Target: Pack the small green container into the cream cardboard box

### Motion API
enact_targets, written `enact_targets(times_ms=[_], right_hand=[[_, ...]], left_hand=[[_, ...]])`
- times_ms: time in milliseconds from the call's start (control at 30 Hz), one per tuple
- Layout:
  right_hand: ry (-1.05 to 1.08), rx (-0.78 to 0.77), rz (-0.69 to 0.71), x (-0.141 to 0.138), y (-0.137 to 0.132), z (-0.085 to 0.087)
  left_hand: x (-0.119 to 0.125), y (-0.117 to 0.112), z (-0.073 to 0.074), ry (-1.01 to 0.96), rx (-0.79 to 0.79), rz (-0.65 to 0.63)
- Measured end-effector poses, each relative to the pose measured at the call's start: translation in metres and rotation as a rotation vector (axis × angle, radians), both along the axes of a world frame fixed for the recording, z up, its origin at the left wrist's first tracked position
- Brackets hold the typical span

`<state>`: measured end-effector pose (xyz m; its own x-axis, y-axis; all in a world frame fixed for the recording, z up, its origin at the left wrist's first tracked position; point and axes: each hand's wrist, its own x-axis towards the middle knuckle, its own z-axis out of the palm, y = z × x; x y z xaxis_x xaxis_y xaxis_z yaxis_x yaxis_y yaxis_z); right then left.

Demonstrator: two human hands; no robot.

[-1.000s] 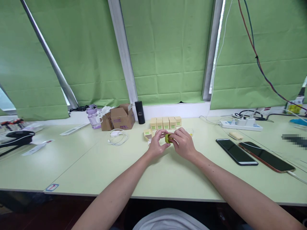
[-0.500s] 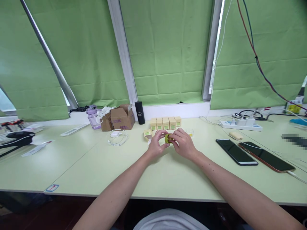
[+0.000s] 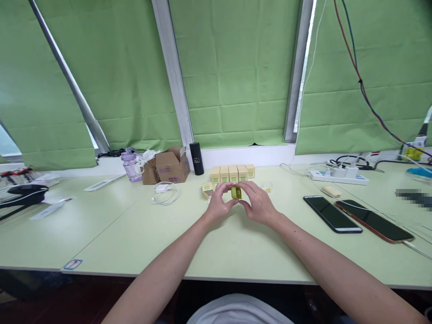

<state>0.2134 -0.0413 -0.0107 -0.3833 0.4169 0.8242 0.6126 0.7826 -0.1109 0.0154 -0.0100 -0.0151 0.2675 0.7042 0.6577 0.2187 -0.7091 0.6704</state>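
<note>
Both hands meet over the middle of the pale green table (image 3: 101, 225). My left hand (image 3: 219, 202) and my right hand (image 3: 258, 202) pinch a small yellow-green round item (image 3: 236, 192) between their fingertips, just above the tabletop. Behind them stands a row of several small cream boxes with green labels (image 3: 232, 173). One more small box (image 3: 207, 189) lies open just left of my left hand. A tiny clear cup with something yellow in it (image 3: 267, 186) sits to the right of my right hand.
A black cylinder (image 3: 196, 158), a brown carton (image 3: 170, 165), a purple bottle (image 3: 130, 165) and a coiled white cable (image 3: 165, 193) stand at the back left. Two phones (image 3: 332, 213) (image 3: 374, 220) and a power strip (image 3: 339, 175) lie on the right. Green blinds hang behind.
The round item has turned in my fingers and now shows its ring-like face. My right fingers have shifted higher around it. Both arms stay in place.
</note>
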Motion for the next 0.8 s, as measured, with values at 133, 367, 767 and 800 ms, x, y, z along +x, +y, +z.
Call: enact_targets(times_ms=[133,367,767,800], right_hand=[[0.020,-0.022,0.009,-0.002,0.003,-0.004],[0.146,-0.078,0.027,-0.002,0.011,-0.011],[0.425,-0.197,0.109,-0.012,0.009,-0.015],[0.422,-0.193,0.110,-0.013,0.008,-0.016]], left_hand=[[0.002,-0.002,0.001,-0.004,-0.002,-0.007],[0.000,-0.003,0.003,-0.046,-0.010,-0.045],[0.002,0.001,0.003,0.017,-0.018,0.076],[0.003,0.001,0.003,0.020,-0.020,0.078]])
